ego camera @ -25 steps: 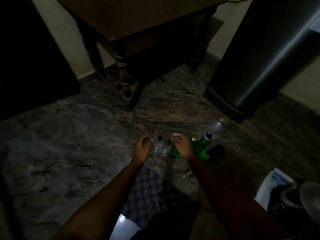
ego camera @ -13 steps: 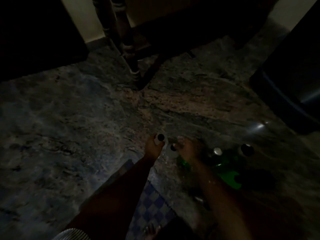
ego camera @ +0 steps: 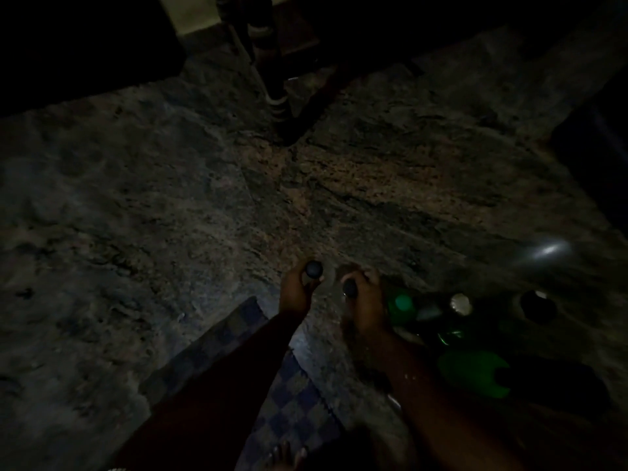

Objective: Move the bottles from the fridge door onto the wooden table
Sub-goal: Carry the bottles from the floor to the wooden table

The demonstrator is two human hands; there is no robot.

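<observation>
The scene is very dim. My left hand (ego camera: 296, 294) grips the neck of a clear bottle whose dark cap (ego camera: 313, 269) shows above my fingers. My right hand (ego camera: 365, 300) holds a second clear bottle by its dark-capped neck (ego camera: 350, 287). Both bottles' bodies are hidden under my hands. Right of my right hand several green bottles (ego camera: 402, 305) stand on the stone floor, one with a pale cap (ego camera: 460, 303) and one with a black cap (ego camera: 538, 305). Only a turned leg of the wooden table (ego camera: 272, 79) shows at the top.
The dark base of the fridge (ego camera: 598, 147) is at the right edge. A checked cloth (ego camera: 289, 402) lies under my arms, with toes of a foot (ego camera: 287, 458) at the bottom. Speckled stone floor (ego camera: 373, 185) lies between the bottles and the table leg.
The view dropped toward the floor and closer to the bottles. My two hands, open beside the clear bottles a second ago, have closed on their necks.
</observation>
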